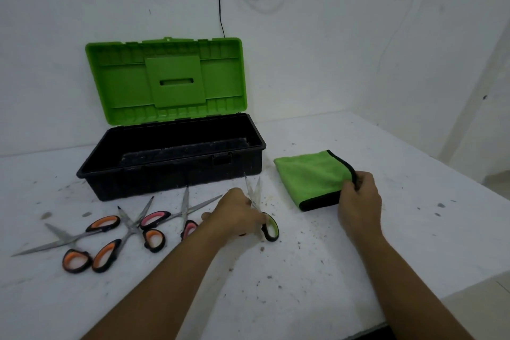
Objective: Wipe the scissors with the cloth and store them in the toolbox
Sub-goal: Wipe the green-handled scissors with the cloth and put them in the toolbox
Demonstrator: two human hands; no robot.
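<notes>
1. A white worktop [358, 243], speckled with dirt, meets a wall at its far edge.
2. A black toolbox [171, 176] stands open near that far edge, its green lid [165, 74] raised upright.
3. A folded green cloth [309, 176] lies right of the toolbox; the right hand [358, 201] pinches its near right corner.
4. The left hand [234, 215] grips the green-handled scissors [271, 228] just in front of the toolbox, blades apart.
5. Three other scissors [132, 226] lie open toward the worktop's left edge.
</notes>
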